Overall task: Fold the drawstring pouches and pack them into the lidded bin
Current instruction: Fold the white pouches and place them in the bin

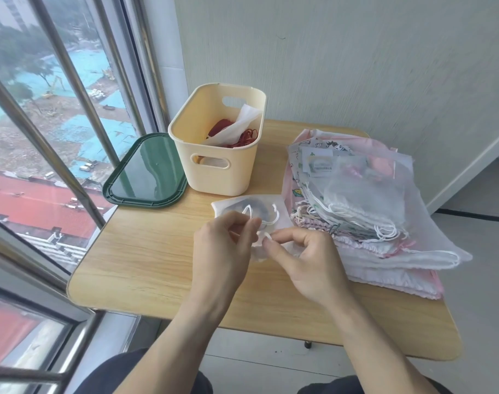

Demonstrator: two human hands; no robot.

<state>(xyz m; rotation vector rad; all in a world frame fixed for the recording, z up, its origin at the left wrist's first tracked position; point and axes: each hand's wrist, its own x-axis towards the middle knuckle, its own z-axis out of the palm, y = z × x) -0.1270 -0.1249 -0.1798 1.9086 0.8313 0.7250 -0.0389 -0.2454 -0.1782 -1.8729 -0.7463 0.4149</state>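
Wooden table (pixel 146 260), sheer pouch (pixel 268 207) flat, drawstrings nearward, pinched by left hand (pixel 224 251), right hand (pixel 308 265)

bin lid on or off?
Off. The green lid lies flat on the table left of the open cream bin.

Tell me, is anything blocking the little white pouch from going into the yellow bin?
Nothing visible. The green lid lies beside the bin, whose top is open, and bare table separates it from the white pouch.
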